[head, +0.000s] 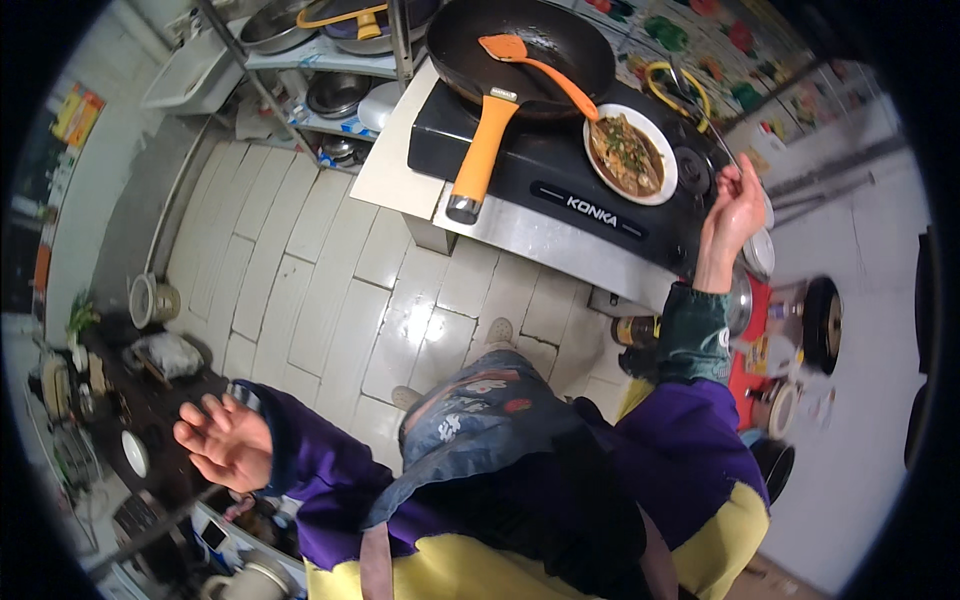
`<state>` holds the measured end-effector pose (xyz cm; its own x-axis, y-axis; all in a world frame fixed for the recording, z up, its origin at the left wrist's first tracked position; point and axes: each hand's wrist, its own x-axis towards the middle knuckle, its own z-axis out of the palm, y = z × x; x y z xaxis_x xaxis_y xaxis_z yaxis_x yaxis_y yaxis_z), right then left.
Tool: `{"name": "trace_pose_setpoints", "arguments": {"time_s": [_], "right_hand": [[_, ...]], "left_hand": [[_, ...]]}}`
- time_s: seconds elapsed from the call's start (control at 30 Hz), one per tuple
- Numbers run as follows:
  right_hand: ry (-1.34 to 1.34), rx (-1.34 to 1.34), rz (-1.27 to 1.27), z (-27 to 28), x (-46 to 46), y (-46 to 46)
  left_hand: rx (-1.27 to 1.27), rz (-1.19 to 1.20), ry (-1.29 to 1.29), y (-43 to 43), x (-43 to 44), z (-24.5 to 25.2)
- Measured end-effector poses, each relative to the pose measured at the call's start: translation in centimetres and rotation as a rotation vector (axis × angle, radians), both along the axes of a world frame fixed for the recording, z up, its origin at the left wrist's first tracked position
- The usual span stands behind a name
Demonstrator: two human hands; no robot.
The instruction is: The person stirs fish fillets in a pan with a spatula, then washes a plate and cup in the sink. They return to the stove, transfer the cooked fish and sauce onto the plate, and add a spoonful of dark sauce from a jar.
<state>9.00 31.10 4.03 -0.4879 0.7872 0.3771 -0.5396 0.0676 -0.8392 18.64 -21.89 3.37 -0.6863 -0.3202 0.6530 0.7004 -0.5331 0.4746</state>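
My right hand point(735, 210) grips the end of a thin metal utensil handle point(724, 142) at the right of the black gas stove point(517, 161). The handle runs up beside a yellow ring point(705, 97); its far end is hard to make out. My left hand point(229, 442) is at the lower left with its fingers loosely curled and apart, holding nothing. On the stove sits a black wok point(457, 71) with an orange handle point(484, 157). An orange spatula point(551, 71) lies across the wok, its handle end by a white oval dish point(671, 169) of cooked food in brown sauce point(630, 157).
A metal shelf rack point(322, 60) with pans and bowls stands left of the stove. Bottles, a lidded pot and jars crowd a red surface point(742, 375) at the right. A dark table point(112, 420) with dishes is at the lower left. A bucket point(154, 300) stands by the wall.
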Motion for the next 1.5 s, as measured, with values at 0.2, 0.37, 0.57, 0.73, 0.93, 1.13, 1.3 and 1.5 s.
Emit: {"name": "trace_pose_setpoints", "arguments": {"time_s": [0.2,0.37,0.57,0.73,0.93,1.13,1.3,1.5], "right_hand": [[-0.079,-0.391,0.364,-2.7,3.9,-1.6],[-0.113,-0.608,0.783,-6.5,5.6,1.6],[-0.475,-0.330,0.462,-9.7,4.5,9.3],[-0.705,0.622,0.003,-11.4,2.2,12.5],[-0.604,1.164,-0.224,-12.8,-1.0,12.3],[-1.116,1.003,-0.105,-10.6,0.6,10.8],[-1.101,1.140,-0.234,-10.4,-1.9,11.0],[-1.023,1.290,-0.144,-11.1,-2.2,11.7]], "left_hand": [[0.186,-0.469,-0.267,0.3,0.5,-2.3],[-0.091,-0.887,-0.614,9.0,-1.3,-6.7],[-0.319,-0.984,-0.899,23.7,-4.1,-9.8],[-0.238,-0.931,-0.924,30.7,-6.9,-10.1],[-0.294,-0.818,-0.952,31.7,-9.0,-9.4],[-0.311,-0.850,-0.857,31.1,-11.9,-8.9],[-0.255,-0.972,-0.803,31.5,-13.3,-8.5],[-0.274,-1.046,-0.796,32.2,-13.6,-8.4]]}}
